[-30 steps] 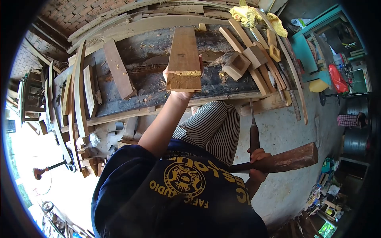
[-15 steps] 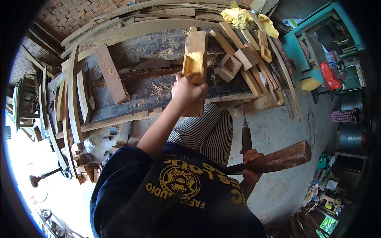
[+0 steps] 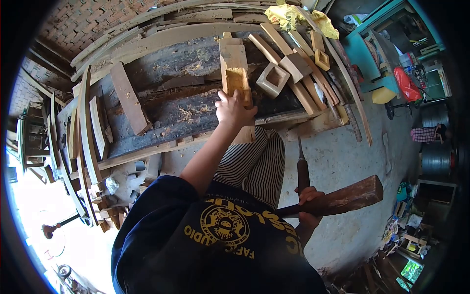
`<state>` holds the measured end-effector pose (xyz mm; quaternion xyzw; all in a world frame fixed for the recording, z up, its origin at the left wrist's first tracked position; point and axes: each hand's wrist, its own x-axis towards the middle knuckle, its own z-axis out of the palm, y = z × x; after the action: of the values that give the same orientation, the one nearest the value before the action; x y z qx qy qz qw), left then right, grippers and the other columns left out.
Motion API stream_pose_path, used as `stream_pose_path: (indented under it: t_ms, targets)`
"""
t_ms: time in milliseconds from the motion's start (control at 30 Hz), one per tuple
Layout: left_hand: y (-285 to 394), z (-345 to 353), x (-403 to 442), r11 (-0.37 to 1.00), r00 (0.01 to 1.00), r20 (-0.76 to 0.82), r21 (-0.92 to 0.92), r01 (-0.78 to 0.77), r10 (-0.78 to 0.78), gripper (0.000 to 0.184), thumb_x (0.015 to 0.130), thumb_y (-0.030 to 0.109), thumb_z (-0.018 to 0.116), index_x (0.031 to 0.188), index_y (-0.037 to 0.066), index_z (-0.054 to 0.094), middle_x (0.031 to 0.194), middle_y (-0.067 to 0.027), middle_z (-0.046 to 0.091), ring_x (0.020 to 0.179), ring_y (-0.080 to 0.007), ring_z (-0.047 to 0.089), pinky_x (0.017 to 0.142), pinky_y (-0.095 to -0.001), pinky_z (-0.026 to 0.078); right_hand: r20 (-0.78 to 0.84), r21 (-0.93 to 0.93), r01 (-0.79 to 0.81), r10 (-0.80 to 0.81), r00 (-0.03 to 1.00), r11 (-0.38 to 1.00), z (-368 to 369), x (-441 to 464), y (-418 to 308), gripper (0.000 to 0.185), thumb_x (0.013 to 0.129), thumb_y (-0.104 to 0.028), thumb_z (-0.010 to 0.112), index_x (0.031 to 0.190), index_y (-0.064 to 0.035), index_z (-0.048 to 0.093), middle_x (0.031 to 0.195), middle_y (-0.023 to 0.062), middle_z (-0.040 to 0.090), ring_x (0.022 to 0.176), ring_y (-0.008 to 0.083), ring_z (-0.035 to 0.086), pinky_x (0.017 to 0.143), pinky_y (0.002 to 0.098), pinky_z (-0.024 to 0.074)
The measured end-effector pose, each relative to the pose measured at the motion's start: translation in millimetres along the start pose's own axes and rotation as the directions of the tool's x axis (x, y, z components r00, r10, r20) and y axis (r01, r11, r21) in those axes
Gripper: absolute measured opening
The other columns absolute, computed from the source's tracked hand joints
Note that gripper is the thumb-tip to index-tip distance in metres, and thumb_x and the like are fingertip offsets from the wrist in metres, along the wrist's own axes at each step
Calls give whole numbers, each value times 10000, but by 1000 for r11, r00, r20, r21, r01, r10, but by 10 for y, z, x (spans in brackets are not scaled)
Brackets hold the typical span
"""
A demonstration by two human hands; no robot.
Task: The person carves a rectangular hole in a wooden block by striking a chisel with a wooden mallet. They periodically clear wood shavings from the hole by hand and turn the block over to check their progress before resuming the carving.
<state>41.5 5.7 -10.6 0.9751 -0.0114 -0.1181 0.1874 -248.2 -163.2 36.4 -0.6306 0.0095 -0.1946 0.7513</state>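
The left hand (image 3: pixel 234 111) lies on top of a wooden block (image 3: pixel 236 76), its fingers bent and reaching to the edge of a hollow cut in the upper face; whether it grips the block or only presses on it, I cannot tell. The block points away from the body, its far part on the desk (image 3: pixel 171 68) beyond the left hand and its near end jutting past the desk's edge, above the striped trousers (image 3: pixel 254 157).

The right hand (image 3: pixel 309 196), lower and nearer the body, is closed around two tools at once: a wooden mallet (image 3: pixel 350 197), whose thick head sticks out to the right of that hand, and a chisel (image 3: pixel 302 171), whose dark handle and metal blade point forward from it.

Just left of the left hand, wood shavings (image 3: pixel 191 115) are scattered, and farther left lies a flat brown board (image 3: pixel 129 98). Right of the left hand and a little beyond it, a hollowed block (image 3: pixel 267 88) sits tilted beside a second block (image 3: pixel 295 67), among long wooden bars (image 3: pixel 303 95). Farther off in that direction is a yellow bag (image 3: pixel 281 17).
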Motion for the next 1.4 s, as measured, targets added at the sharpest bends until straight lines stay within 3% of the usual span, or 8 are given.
stream_pose_path:
  t_ms: [467, 533, 633, 967, 1067, 1267, 1333, 1400]
  targets:
    - [-36, 63, 50, 999, 996, 83, 21, 26, -28, 856, 725, 764, 518, 1424, 285, 394, 1281, -250, 367, 1112, -424, 518, 830, -424, 512, 107, 112, -2, -10, 994, 994, 210, 204, 3, 420, 603, -144, 743, 951, -75, 520, 769, 59, 562, 873, 229, 507, 911, 487, 408]
    - [-48, 95, 47, 997, 1000, -12, 79, -16, 17, 846, 738, 748, 513, 1425, 268, 394, 1403, -251, 282, 1242, -440, 353, 984, -531, 354, 181, 120, -2, -20, 983, 993, 239, 259, 0, 417, 604, -113, 740, 962, -69, 531, 789, 66, 577, 890, 236, 515, 912, 473, 415]
    - [-99, 85, 124, 985, 995, -1, 146, -97, 98, 843, 743, 742, 508, 1433, 275, 380, 1501, -217, 179, 1350, -440, 183, 1020, -592, 216, 306, 90, 54, -79, 949, 995, 209, 326, 46, 428, 600, -74, 735, 980, -59, 538, 803, 70, 588, 905, 240, 523, 914, 451, 422]
    - [-123, 210, 202, 988, 986, -84, 61, -141, 146, 734, 727, 629, 599, 1346, 254, 477, 1455, -231, 231, 1323, -436, 187, 991, -598, 237, 501, 54, 86, -101, 860, 995, 379, 550, -11, 377, 638, -56, 718, 969, -36, 538, 833, 68, 582, 881, 243, 540, 924, 447, 440]
    - [-136, 216, 193, 988, 983, -94, 45, -151, 155, 689, 711, 619, 636, 1277, 239, 536, 1518, -228, 142, 1355, -441, 175, 992, -600, 247, 557, 38, 96, -101, 825, 995, 434, 616, -24, 362, 650, -61, 709, 966, -31, 534, 829, 68, 574, 872, 239, 547, 934, 449, 441]
    - [-301, 336, 167, 971, 974, -156, -148, -187, 163, 466, 843, 409, 566, 1252, 187, 545, 1474, -243, 224, 1313, -440, 240, 987, -591, 273, 518, 25, 77, -79, 852, 997, 505, 618, 13, 386, 617, -134, 752, 931, -60, 540, 772, 64, 591, 823, 227, 533, 927, 521, 404]
    - [-405, 418, 11, 908, 901, -327, -211, -363, 284, 389, 858, 220, 545, 1237, 132, 539, 1436, -231, 278, 1285, -445, 285, 1008, -579, 281, 511, 38, 46, -59, 857, 998, 509, 617, 4, 373, 620, -136, 752, 920, -64, 543, 752, 64, 592, 815, 224, 531, 919, 521, 404]
    - [-391, 217, -282, 705, 714, -434, -218, -675, 549, 603, 730, 21, 562, 1317, 69, 431, 1398, -237, 308, 1275, -439, 312, 1023, -544, 301, 524, 44, 35, -53, 850, 998, 513, 635, 12, 371, 618, -129, 749, 918, -63, 542, 749, 65, 592, 812, 227, 531, 920, 522, 403]
